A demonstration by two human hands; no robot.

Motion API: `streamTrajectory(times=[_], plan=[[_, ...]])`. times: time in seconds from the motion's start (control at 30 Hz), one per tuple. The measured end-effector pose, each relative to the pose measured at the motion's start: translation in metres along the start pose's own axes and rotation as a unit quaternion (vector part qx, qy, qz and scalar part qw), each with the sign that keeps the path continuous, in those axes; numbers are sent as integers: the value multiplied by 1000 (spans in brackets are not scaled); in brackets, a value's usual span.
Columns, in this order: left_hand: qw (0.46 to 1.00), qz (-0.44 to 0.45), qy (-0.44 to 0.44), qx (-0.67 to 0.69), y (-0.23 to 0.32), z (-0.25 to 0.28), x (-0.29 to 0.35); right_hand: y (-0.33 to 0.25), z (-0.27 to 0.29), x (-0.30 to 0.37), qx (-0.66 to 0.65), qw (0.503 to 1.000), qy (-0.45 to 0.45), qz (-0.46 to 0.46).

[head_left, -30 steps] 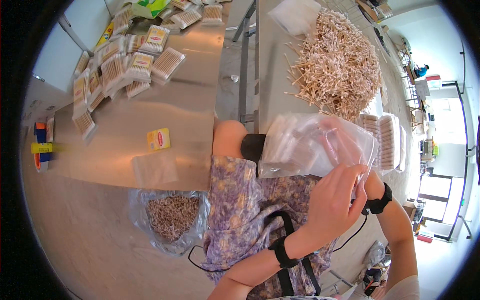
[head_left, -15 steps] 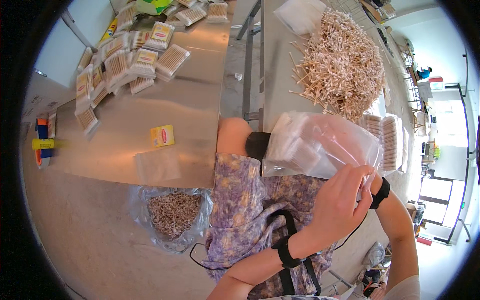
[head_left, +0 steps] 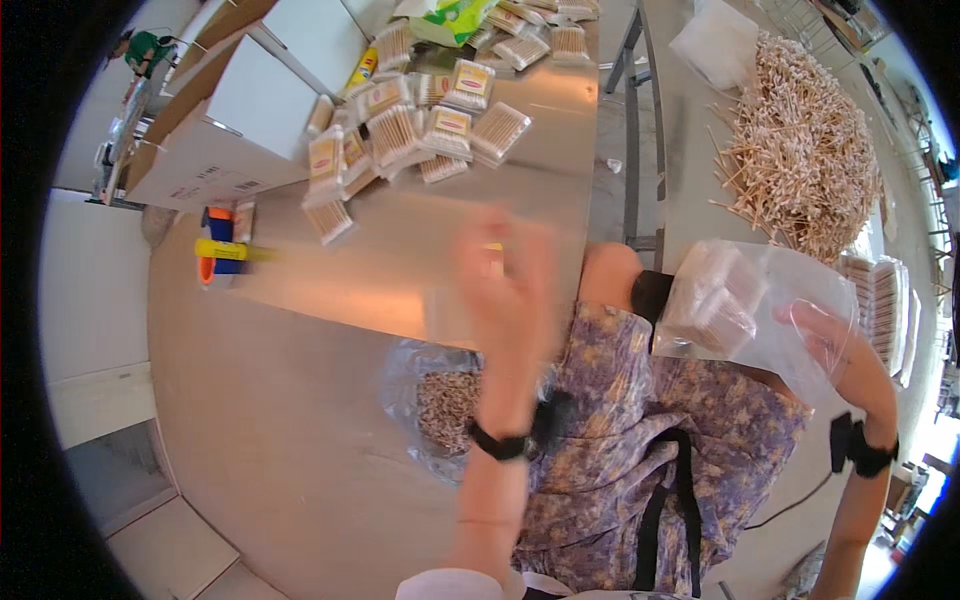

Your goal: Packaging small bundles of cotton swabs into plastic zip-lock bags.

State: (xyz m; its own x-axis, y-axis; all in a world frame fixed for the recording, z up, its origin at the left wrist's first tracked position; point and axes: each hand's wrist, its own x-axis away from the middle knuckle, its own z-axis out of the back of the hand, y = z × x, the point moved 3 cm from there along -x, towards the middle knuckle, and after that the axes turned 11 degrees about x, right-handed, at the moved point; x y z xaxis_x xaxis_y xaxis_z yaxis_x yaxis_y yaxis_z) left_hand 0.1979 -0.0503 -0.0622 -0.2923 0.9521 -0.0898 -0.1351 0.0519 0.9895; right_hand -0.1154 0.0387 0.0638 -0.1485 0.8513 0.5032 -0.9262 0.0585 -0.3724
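My left hand point(head_left: 505, 280), smeared by motion, reaches over the steel table at the small yellow printed card point(head_left: 493, 250). Only a bit of the card shows among the fingers, so I cannot tell whether they grip it. A flat clear empty sachet point(head_left: 448, 315) lies beside the wrist. My right hand point(head_left: 822, 328) is inside a large clear plastic bag point(head_left: 765, 290), seen through the film with fingers stretched out. Several packs of cotton swabs point(head_left: 722, 300) sit in the bag's left part, away from those fingers. The bag rests over my lap and the right table's edge.
Several filled swab packs point(head_left: 400, 135) are heaped on the left table, near white cartons point(head_left: 240, 120). A tape dispenser point(head_left: 222, 248) stands at its corner. Loose swabs point(head_left: 800, 150) pile on the right table, with stacked packs point(head_left: 885, 310) nearby. A bag of swabs point(head_left: 445, 405) is below.
My left hand has let go of the large bag's edge and swung left to the yellow card. My right hand stays in the bag. The view has turned left.
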Motion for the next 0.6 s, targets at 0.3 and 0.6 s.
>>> streamTrajectory(times=[0.3,0.6], plan=[[932,-6,198,-304,-127,173,-163,32,-31,114,-212,950,182,-142],[978,57,198,22,-83,198,-141,74,-100,184,-267,877,317,-243]])
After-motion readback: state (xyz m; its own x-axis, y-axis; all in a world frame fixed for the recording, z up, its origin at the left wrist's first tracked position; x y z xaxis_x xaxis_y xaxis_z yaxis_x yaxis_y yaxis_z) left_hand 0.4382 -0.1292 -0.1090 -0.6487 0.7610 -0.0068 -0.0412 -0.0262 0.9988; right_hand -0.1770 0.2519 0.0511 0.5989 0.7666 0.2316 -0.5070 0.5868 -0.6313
